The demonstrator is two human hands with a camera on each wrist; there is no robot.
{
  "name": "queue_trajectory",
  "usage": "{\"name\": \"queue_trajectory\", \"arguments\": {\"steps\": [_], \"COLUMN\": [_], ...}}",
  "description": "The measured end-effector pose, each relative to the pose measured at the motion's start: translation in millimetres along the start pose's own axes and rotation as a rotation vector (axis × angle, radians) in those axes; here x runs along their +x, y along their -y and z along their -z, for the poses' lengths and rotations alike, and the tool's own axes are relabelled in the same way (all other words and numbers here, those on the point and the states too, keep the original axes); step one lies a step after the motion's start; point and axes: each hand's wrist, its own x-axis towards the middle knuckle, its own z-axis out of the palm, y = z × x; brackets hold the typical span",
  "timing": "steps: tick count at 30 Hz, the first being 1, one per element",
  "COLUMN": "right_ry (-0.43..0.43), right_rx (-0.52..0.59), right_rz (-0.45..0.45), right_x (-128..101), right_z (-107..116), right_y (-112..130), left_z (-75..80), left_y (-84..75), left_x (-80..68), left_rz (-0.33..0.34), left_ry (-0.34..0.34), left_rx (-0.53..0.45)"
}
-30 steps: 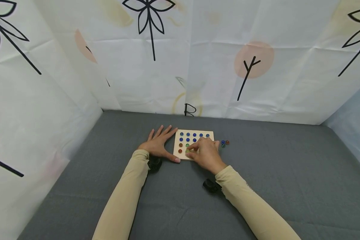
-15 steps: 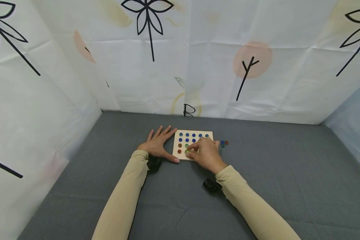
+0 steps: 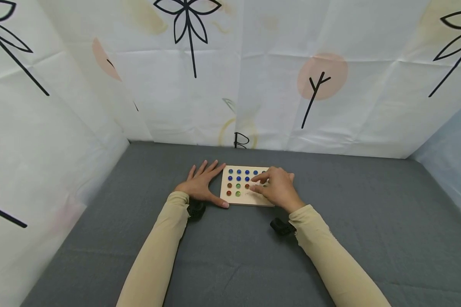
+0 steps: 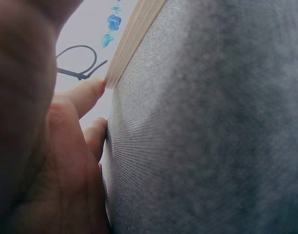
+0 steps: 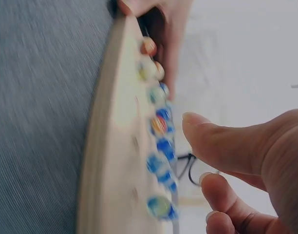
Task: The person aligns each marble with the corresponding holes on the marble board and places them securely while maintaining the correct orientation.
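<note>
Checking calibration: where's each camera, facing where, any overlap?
Head: on the head, forward and down at the board; left hand, right hand, sleeves show.
Left wrist: at that wrist, along board edge and grey cloth; left hand shows.
Right wrist: at that wrist, across the marbles; right hand near, left beyond.
Wrist views share board, marbles, left hand.

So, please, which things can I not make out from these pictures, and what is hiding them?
Head view: part of the right side of the wooden board, hidden by the right hand.
Head view: the patterns on the marbles, too small to read.
Left wrist view: most of the board, cut off by the top edge.
Right wrist view: the exact shape of the holes, blurred.
</note>
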Motion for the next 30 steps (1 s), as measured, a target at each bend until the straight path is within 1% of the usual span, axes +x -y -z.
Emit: {"name": "queue_trajectory", "arguments": {"steps": [7, 12, 16, 24, 30], "right_ry": [-0.015, -0.028, -0.036, -0.052, -0.038], "right_rx": [0.04, 0.071, 0.093, 0.115, 0.105], "right_rz": [-0.08, -0.132, -0.155, -0.197, -0.194], "right_x": [1.6, 2.6, 2.5, -0.6, -4.9], "right_z": [21.3, 37.9, 47.8, 59.1, 62.1], "right_y": [-19.6, -36.6, -51.0, -67.1, -72.0], "left_z": [0.3, 1.5, 1.8, 1.2, -0.1], "left_y": [2.2, 0.8, 0.9, 1.5, -0.2], "left_x": [1.5, 1.0, 0.9, 0.5, 0.1], "left_rz": [-0.018, -0.014, -0.006, -0.007, -0.013], "left_ry": [-0.008, -0.01, -0.01, -0.009, -0.009], "left_rx": [0.0, -0.001, 0.001, -0.002, -0.014]}}
